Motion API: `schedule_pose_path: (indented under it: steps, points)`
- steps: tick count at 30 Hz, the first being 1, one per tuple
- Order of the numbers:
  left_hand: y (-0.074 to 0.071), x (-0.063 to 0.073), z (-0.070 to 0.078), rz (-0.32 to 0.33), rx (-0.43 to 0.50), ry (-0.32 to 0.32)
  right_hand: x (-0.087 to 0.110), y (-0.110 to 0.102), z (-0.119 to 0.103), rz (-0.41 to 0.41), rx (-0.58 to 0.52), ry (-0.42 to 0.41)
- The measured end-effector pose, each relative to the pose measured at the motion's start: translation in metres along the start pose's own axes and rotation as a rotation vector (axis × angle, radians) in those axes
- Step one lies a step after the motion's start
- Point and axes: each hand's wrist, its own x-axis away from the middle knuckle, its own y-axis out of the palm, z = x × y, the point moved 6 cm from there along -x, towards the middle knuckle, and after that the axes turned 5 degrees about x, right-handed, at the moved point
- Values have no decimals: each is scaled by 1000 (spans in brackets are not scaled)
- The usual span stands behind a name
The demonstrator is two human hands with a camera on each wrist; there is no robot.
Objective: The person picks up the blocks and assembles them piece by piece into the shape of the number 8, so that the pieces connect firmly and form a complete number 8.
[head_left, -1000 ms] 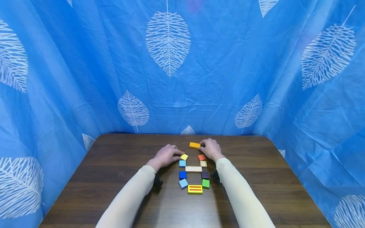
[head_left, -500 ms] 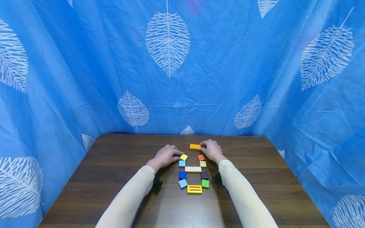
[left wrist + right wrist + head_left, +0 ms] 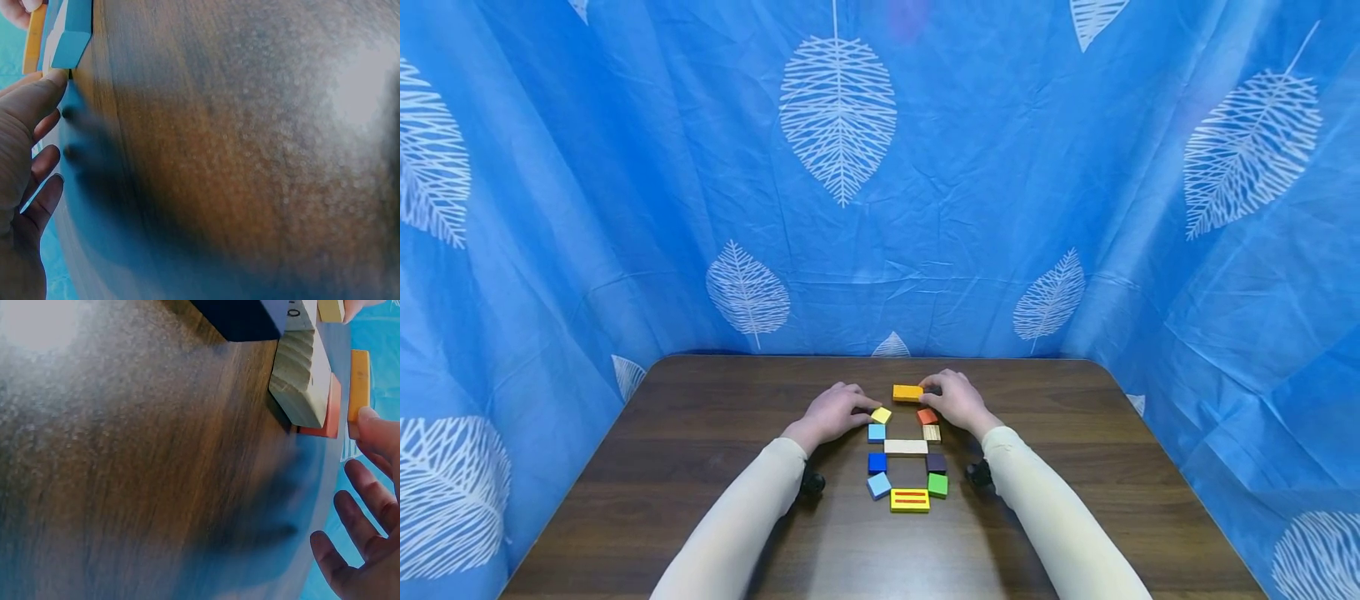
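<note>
My right hand (image 3: 957,400) pinches the right end of an orange rectangular block (image 3: 907,393) between thumb and forefinger, at the far end of a block layout. In the right wrist view its other fingers (image 3: 359,515) spread loosely below the orange block. Across from it, my left hand (image 3: 835,412) pinches a small yellow block (image 3: 882,415) at the layout's upper left, its thumb (image 3: 53,81) at the near side. Nearest the right palm lies a red-orange block (image 3: 927,417), tilted. A light blue block (image 3: 877,433) sits just below the yellow one.
A pale plank (image 3: 906,448) bridges the two sides of the layout. Lower down are dark blue (image 3: 877,463), dark purple (image 3: 936,463), green (image 3: 937,485) and tilted light blue (image 3: 879,486) blocks, plus a red-striped yellow block (image 3: 910,500). A blue curtain (image 3: 880,208) hangs behind the brown table (image 3: 715,433).
My right hand has drawn the orange block nearer and slightly left, towards the layout's top, turning it straighter. My left hand stays at the yellow block.
</note>
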Motion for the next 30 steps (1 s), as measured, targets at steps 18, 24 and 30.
schedule_pose_path:
  steps: [18, 24, 30]
  points:
    - [1, -1, -2, -3, 20, -26, 6, 3, -9, -52, -14, -13]
    - [1, 0, -1, 1, 32, -22, 4, 5, -10, -64, -10, -4]
    - [0, 0, 0, 5, 18, -17, 3, 6, -7, -77, -26, 18]
